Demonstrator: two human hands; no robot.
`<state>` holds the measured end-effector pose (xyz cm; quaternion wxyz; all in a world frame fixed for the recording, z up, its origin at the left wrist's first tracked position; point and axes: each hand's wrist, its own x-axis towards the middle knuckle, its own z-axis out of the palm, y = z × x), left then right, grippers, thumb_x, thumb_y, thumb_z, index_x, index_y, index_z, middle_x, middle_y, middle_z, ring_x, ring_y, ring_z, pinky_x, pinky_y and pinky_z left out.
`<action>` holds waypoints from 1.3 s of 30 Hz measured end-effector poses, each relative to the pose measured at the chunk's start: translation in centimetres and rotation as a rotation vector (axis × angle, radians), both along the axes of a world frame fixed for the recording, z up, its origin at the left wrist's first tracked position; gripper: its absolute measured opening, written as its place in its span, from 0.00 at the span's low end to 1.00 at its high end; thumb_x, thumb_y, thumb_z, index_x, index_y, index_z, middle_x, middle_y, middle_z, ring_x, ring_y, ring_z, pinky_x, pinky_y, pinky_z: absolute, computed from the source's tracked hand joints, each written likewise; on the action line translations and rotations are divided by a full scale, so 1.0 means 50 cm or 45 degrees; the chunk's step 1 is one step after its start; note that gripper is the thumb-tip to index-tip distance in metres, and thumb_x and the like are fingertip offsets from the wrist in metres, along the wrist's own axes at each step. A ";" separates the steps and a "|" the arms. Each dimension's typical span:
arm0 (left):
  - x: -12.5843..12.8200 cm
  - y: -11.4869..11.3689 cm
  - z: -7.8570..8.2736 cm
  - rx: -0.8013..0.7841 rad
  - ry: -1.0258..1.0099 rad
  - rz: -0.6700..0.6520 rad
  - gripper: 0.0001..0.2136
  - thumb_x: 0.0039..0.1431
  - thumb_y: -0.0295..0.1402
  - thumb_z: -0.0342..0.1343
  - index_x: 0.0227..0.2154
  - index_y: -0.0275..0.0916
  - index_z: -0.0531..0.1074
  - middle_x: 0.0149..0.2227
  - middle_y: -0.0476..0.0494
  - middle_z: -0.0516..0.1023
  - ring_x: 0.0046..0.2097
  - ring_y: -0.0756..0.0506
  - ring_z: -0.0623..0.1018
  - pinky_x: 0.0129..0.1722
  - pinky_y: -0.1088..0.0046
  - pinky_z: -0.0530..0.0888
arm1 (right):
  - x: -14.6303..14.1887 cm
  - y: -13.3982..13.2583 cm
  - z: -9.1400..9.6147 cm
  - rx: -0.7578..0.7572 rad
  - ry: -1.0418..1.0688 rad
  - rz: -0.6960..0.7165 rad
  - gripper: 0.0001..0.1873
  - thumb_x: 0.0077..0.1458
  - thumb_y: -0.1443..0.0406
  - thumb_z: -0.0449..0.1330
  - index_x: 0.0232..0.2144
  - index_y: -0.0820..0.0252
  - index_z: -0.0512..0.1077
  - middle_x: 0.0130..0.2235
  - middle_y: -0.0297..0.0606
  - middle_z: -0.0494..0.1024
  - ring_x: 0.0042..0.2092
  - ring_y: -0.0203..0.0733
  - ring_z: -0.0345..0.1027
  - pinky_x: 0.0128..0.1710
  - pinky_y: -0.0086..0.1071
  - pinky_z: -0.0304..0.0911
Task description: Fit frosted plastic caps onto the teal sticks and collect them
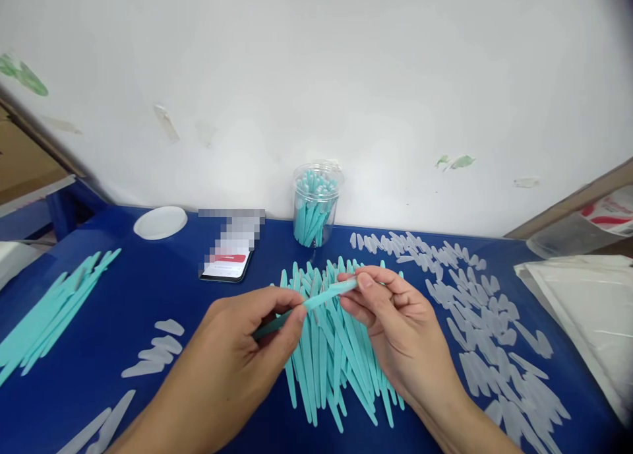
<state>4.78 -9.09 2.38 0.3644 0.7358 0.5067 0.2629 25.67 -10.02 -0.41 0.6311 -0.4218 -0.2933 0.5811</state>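
My left hand [247, 352] is closed around the handle of a teal eyebrow razor [320, 299], pinching it between thumb and forefinger. The thumb and fingers of my right hand [395, 322] pinch its other end, which tilts slightly up to the right. A paler, translucent piece seems to cover that end, but my fingertips partly hide it. Beneath both hands lies a loose pile of teal razors [321, 368], some with grey blades showing near their far tips. Many translucent caps [489, 335] are spread to the right of my right hand.
A clear jar [316, 206] holding razors stands against the wall. To its left are a phone [225, 269] and a white lid [161, 223]. More razors [54, 315] and several caps [158, 352] lie left. White plastic packaging [588, 322] sits at the right edge of the blue table [198, 381].
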 end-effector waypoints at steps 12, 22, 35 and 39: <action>0.014 -0.007 -0.021 0.494 0.002 -0.081 0.13 0.74 0.34 0.55 0.56 0.45 0.77 0.37 0.49 0.81 0.32 0.50 0.78 0.31 0.75 0.73 | 0.004 -0.002 0.014 -0.059 -0.070 0.004 0.12 0.54 0.58 0.77 0.40 0.53 0.87 0.39 0.37 0.88 0.38 0.37 0.84 0.42 0.27 0.82; -0.008 0.005 -0.014 0.782 0.225 -0.152 0.09 0.76 0.32 0.52 0.45 0.40 0.79 0.30 0.50 0.78 0.29 0.50 0.76 0.30 0.72 0.68 | 0.038 0.015 0.020 0.029 -0.044 -0.120 0.09 0.57 0.59 0.76 0.38 0.55 0.86 0.37 0.37 0.87 0.48 0.39 0.83 0.46 0.24 0.79; 0.002 0.002 0.012 0.040 -0.011 -0.187 0.19 0.75 0.43 0.50 0.30 0.40 0.77 0.25 0.52 0.68 0.26 0.50 0.63 0.24 0.75 0.62 | 0.025 0.002 0.007 0.009 -0.131 0.144 0.10 0.59 0.58 0.75 0.42 0.52 0.87 0.42 0.37 0.89 0.40 0.36 0.84 0.44 0.27 0.81; 0.010 0.000 0.003 -0.047 -0.061 -0.177 0.22 0.76 0.45 0.48 0.32 0.41 0.80 0.25 0.51 0.70 0.26 0.50 0.65 0.24 0.75 0.64 | 0.019 -0.009 0.001 -0.017 -0.197 0.213 0.11 0.59 0.56 0.74 0.42 0.53 0.87 0.41 0.37 0.88 0.38 0.37 0.84 0.43 0.30 0.83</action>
